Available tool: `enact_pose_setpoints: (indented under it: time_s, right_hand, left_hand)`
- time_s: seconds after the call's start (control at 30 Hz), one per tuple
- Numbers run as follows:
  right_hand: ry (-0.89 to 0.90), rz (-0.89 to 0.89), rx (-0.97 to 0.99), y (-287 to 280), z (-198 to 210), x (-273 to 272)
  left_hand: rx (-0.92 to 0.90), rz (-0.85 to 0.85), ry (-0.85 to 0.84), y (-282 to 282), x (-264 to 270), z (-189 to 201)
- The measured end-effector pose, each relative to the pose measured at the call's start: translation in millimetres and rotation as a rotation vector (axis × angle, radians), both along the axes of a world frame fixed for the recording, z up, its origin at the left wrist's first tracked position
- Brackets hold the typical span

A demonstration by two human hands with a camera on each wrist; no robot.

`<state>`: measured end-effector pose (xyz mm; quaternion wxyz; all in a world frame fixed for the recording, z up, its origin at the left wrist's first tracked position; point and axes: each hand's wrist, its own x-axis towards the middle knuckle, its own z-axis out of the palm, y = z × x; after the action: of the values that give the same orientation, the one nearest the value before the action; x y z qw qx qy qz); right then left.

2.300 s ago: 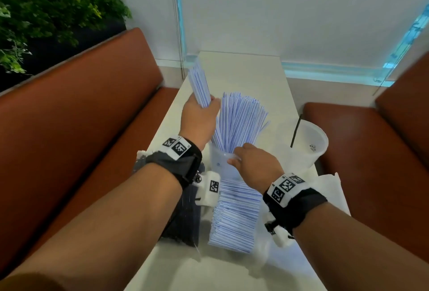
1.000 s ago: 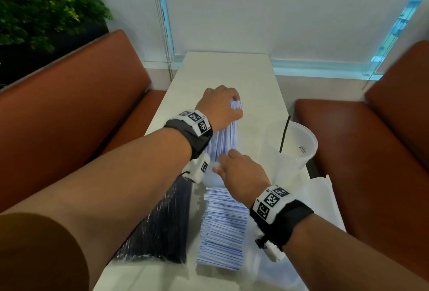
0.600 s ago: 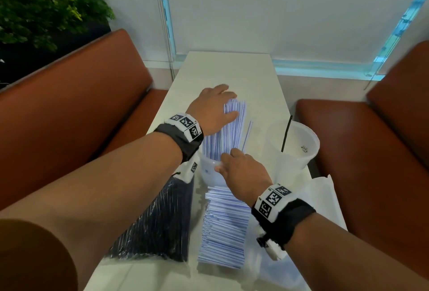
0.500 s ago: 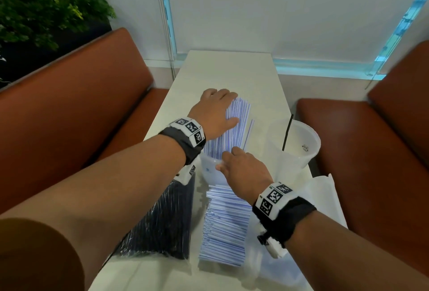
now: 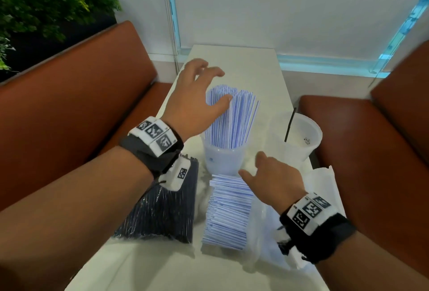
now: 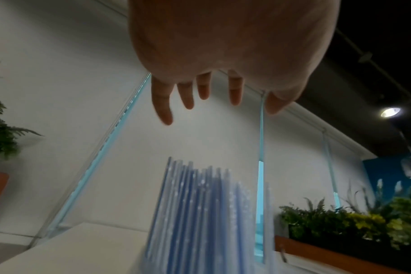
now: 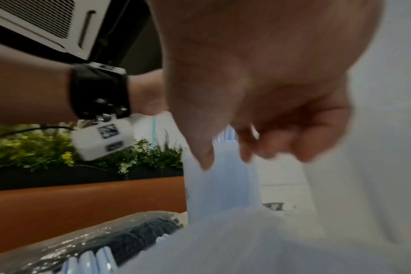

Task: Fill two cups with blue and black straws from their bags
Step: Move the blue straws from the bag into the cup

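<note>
a translucent plastic cup point(image 5: 223, 158) packed with upright blue-striped white straws point(image 5: 231, 118) is seen between the hands, with the left hand point(image 5: 197, 95) spread and relaxed over the straw tops, gripping nothing, and the right hand point(image 5: 272, 181) held loosely open and empty just beside the cup's base. nearest the right hand a loose stack of blue-striped straws point(image 5: 228, 211) is laid flat, while a clear bag of black straws point(image 5: 162, 207) is lying under the left wrist and a second translucent cup holding one black straw point(image 5: 299, 138) is standing beyond the right hand. the straws are judged light, thin, slippery and easily scattered, so a bundle is best gathered around its middle.
</note>
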<state>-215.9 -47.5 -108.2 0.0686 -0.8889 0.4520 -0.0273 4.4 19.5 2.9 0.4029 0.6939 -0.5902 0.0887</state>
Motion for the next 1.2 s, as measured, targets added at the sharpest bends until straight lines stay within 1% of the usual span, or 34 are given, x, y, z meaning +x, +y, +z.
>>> enact_pose_setpoints:
  time_s: [0.03, 0.07, 0.1, 0.13, 0.2, 0.27, 0.3, 0.37, 0.5, 0.57, 0.67, 0.8, 0.87, 0.93, 1.0, 1.07, 1.2]
  right_hand:
    - [0.117, -0.042, 0.038, -2, -5, -4]
    - [0.192, -0.055, 0.054, -3, -8, -7]
    - [0.228, -0.048, 0.067, -3, -12, -8]
    - [0.236, -0.038, 0.084, -3, -15, -8]
    - [0.209, -0.030, 0.107, -3, -18, -8]
    - [0.172, -0.035, 0.121, -3, -18, -8]
    - [0.155, -0.034, 0.133, -4, -18, -9]
    - [0.136, -0.046, 0.164, -6, -16, -10]
    - [0.121, -0.057, 0.155, -6, -11, -13]
    - [0.113, -0.047, 0.168, -5, -9, -16]
    - [0.085, -0.048, 0.196, -4, -10, -18]
    - [0.060, -0.079, 0.219, -3, -12, -15]
    - [0.055, -0.089, 0.225, -2, -12, -15]
    - [0.030, -0.089, 0.213, -3, -11, -16]
    - [-0.029, -0.093, 0.205, -4, -9, -19]
    - [-0.087, -0.082, 0.206, -5, -9, -21]
    - [-0.120, -0.077, 0.215, -7, -11, -22]
  left_hand:
    - [-0.043, -0.006, -0.023, 8, -9, -4]
    - [-0.046, -0.032, -0.042, 16, -20, -9]
    - [0.005, -0.069, -0.051, 22, -32, -16]
    - [0.108, -0.115, -0.054, 28, -43, -26]
    - [0.406, -0.220, -0.083, 34, -61, -51]
    - [0.698, -0.319, -0.162, 37, -72, -78]
    - [0.790, -0.357, -0.205, 36, -76, -91]
    - [0.869, -0.397, -0.279, 33, -83, -111]
    - [0.956, -0.343, -0.310, 25, -92, -134]
    - [0.951, -0.331, -0.321, 22, -95, -139]
    - [0.941, -0.326, -0.325, 19, -103, -142]
    - [0.997, -0.316, -0.352, 15, -109, -143]
    - [0.999, -0.303, -0.389, 13, -111, -142]
    - [0.964, -0.274, -0.462, 12, -110, -139]
    - [0.927, -0.223, -0.527, 14, -105, -132]
    - [0.918, -0.176, -0.549, 20, -92, -125]
    - [0.939, -0.137, -0.582, 41, -52, -118]
